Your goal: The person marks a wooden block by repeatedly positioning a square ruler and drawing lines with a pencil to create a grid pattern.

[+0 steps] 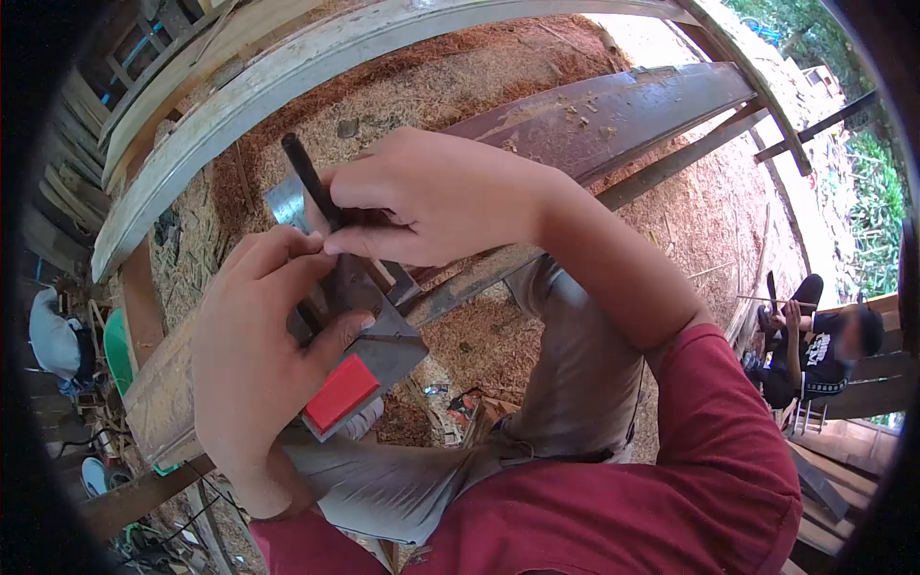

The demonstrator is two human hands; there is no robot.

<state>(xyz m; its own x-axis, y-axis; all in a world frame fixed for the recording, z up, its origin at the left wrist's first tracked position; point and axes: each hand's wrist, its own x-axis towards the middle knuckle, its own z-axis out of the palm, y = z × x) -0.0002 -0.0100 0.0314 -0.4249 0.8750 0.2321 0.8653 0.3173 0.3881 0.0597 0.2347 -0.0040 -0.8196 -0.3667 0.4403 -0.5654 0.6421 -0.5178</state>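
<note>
My left hand [244,335] is wrapped around the dark body of a hand plane [353,290], its thumb pressed along the near side. Across the plane's far end sticks out a black rod-like handle [305,171]. Beside that rod shows a shiny metal blade [286,203]. My right hand [398,201] is closed at the rod and blade, fingertips pinched close to my left fingers; its exact hold is partly hidden. Below my left thumb, a bright red block [341,393] lies against a flat grey piece [398,358] at the plane's near end.
A long dark-red board [613,115] stretches to the upper right, with shavings on it. A pale curved beam [316,62] crosses behind. Wood shavings [690,230] cover the ground. At the right sits another person [819,350]. Stacked timber [72,182] stands at the left.
</note>
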